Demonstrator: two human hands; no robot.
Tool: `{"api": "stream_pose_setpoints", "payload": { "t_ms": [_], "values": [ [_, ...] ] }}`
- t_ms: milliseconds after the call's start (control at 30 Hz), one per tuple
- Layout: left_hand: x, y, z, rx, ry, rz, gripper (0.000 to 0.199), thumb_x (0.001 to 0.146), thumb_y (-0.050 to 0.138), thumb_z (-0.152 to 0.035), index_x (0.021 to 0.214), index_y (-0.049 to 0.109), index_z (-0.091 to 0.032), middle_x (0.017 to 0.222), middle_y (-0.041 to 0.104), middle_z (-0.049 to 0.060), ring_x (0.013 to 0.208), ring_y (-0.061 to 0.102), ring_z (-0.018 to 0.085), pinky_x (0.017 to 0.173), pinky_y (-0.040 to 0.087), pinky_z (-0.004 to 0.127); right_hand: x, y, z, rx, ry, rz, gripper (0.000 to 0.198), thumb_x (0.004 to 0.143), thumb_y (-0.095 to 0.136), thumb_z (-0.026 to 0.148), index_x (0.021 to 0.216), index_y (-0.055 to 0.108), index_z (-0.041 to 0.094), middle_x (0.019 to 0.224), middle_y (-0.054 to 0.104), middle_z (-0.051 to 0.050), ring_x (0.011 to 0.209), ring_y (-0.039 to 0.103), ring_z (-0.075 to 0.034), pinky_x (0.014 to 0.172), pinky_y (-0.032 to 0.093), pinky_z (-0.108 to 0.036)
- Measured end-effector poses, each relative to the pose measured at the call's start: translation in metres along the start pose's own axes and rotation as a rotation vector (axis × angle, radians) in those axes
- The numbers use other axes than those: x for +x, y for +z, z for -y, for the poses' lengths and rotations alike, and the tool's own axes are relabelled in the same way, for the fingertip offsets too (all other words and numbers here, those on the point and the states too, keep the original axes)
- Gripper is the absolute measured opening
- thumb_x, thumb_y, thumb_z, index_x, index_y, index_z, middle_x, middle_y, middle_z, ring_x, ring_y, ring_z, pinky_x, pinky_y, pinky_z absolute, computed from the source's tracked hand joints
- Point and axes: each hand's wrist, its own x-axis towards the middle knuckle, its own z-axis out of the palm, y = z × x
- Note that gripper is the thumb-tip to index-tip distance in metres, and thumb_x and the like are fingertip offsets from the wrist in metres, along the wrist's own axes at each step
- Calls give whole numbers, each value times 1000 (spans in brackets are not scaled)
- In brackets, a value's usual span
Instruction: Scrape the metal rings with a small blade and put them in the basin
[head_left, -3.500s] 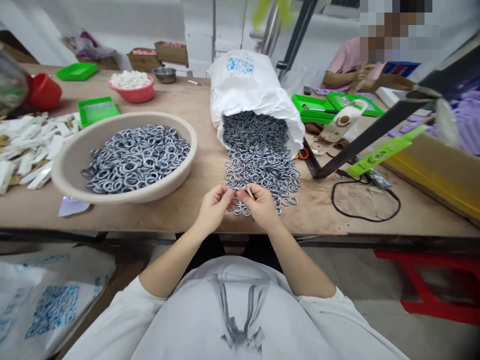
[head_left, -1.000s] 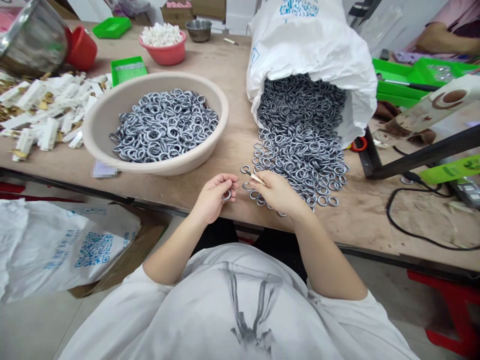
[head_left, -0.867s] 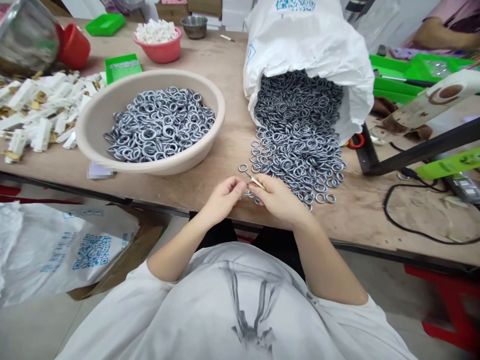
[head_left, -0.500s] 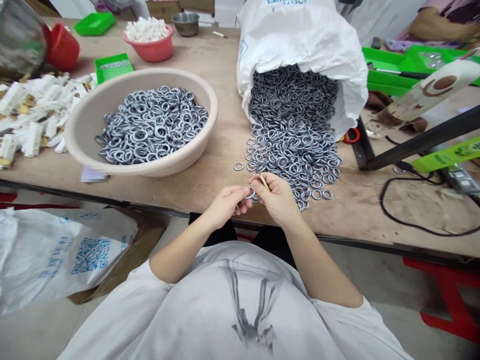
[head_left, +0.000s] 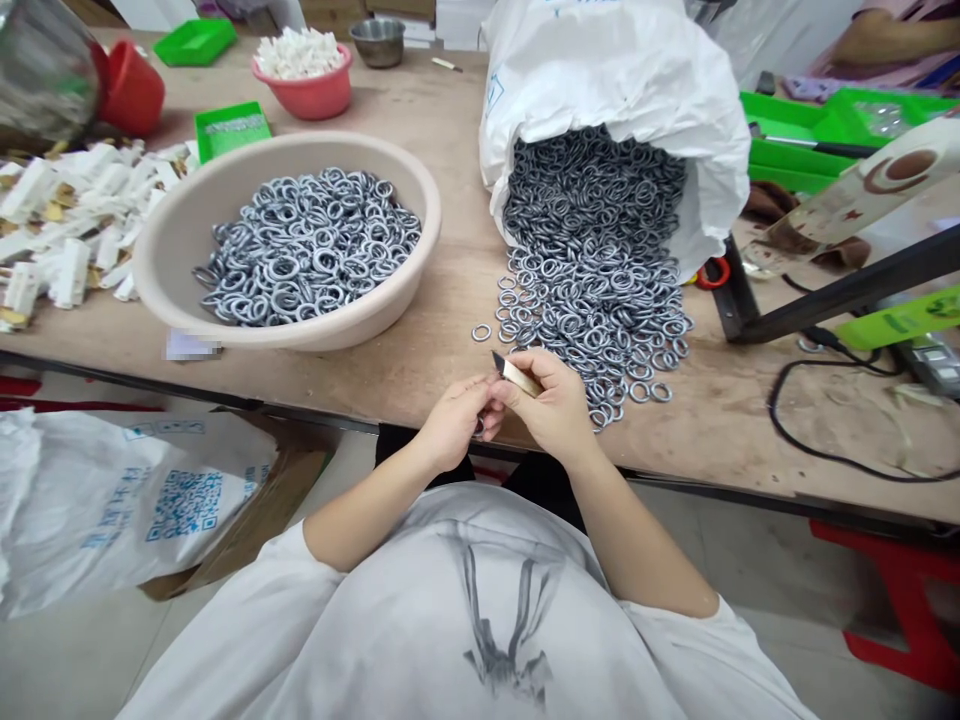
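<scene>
Rings (head_left: 600, 300) are heaped at the mouth of the white bag (head_left: 600, 70), just ahead of the hands; more lie in the beige bowl (head_left: 429, 215). Change: half a second ago a ring showed between the fingertips; now fingers cover that spot and the knife (head_left: 519, 378) has rolled broad side to view. My read: blade points away, not cutting. Right hand (head_left: 555, 405): fingers closed round the knife handle, fingertips meeting the left's. Left hand (head_left: 451, 425): half curled, dark ring (head_left: 479, 427) tucked in the fingers; can't tell if a second is pinched between.
</scene>
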Motion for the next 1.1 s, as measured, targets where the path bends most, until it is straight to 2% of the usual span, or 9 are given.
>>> {"api": "stream_pose_setpoints", "payload": {
  "t_ms": [100, 200, 300, 633, 767, 900, 967, 1100],
  "values": [
    [-1, 1, -2, -36, 24, -49, 42, 74, 75, -48, 64, 48, -17, 53, 39, -7, 43, 33, 4, 39, 29, 17, -5, -3, 1, -176, -59, -32, 37, 92, 57, 55, 84, 66, 20, 76, 65, -2, 69, 56, -15, 66, 41, -29],
    [-1, 1, -3, -53, 31, -92, 46, 74, 74, -52, 62, 48, -17, 49, 38, -7, 41, 34, 4, 39, 28, 17, -14, -5, 5, -364, -177, 48, 43, 97, 47, 53, 74, 62, 20, 68, 61, -2, 63, 54, -14, 61, 35, -28],
    [-2, 3, -4, -37, 32, -126, 46, 74, 73, -54, 62, 48, -17, 47, 38, -7, 39, 36, 5, 39, 29, 17, -20, -4, 9, -480, -241, 111, 45, 100, 43, 50, 72, 61, 20, 69, 62, -3, 65, 55, -15, 60, 34, -28],
    [-5, 3, 2, -61, 22, -69, 46, 76, 73, -51, 61, 45, -18, 45, 35, -9, 38, 31, 4, 38, 30, 17, -17, -3, 7, -568, -277, 120, 48, 101, 40, 50, 65, 52, 20, 61, 54, 0, 58, 47, -12, 57, 28, -27],
    [-4, 1, 2, -73, 26, -98, 47, 75, 73, -53, 61, 44, -18, 44, 35, -9, 37, 31, 4, 37, 29, 17, -18, -1, 8, -576, -284, 138, 47, 101, 41, 48, 65, 51, 20, 60, 52, 0, 57, 46, -12, 56, 27, -27],
    [-5, 2, 0, -95, 35, -115, 46, 75, 74, -51, 61, 45, -18, 44, 35, -9, 38, 30, 4, 37, 29, 17, -19, 1, 8, -580, -255, 156, 47, 101, 41, 49, 65, 51, 20, 62, 54, 0, 58, 48, -12, 57, 27, -27],
    [-7, 3, 0, -95, 35, -90, 45, 76, 74, -49, 61, 44, -18, 45, 35, -9, 38, 30, 4, 37, 28, 17, -15, -2, 5, -584, -197, 133, 48, 100, 40, 51, 65, 50, 21, 62, 55, -1, 59, 48, -13, 57, 27, -27],
    [-14, 1, 0, -73, 4, 39, 45, 80, 70, -46, 57, 42, -18, 44, 36, -7, 37, 31, 4, 39, 27, 18, 9, -13, -2, -704, 104, 5, 50, 101, 36, 52, 65, 53, 21, 60, 57, -2, 58, 48, -15, 57, 25, -28]
  ]
}}
